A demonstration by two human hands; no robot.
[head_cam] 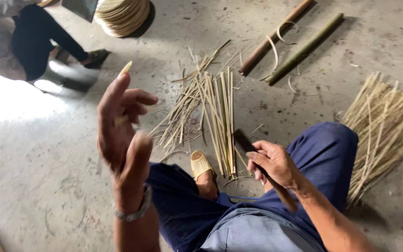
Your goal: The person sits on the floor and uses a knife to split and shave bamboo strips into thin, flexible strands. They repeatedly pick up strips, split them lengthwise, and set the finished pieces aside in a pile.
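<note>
Bamboo sliver (125, 70) upright in pinching left hand (120, 126); knife (257, 163) in clenched right hand (276, 163), blade pointing away.

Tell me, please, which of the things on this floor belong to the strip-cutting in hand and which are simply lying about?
In hand:
left hand with a thin strip
right hand, grip on a knife
cut strips by the foot

Lying about:
two bamboo poles
strip bundle at the right
stack of round trays
another person's leg
</note>
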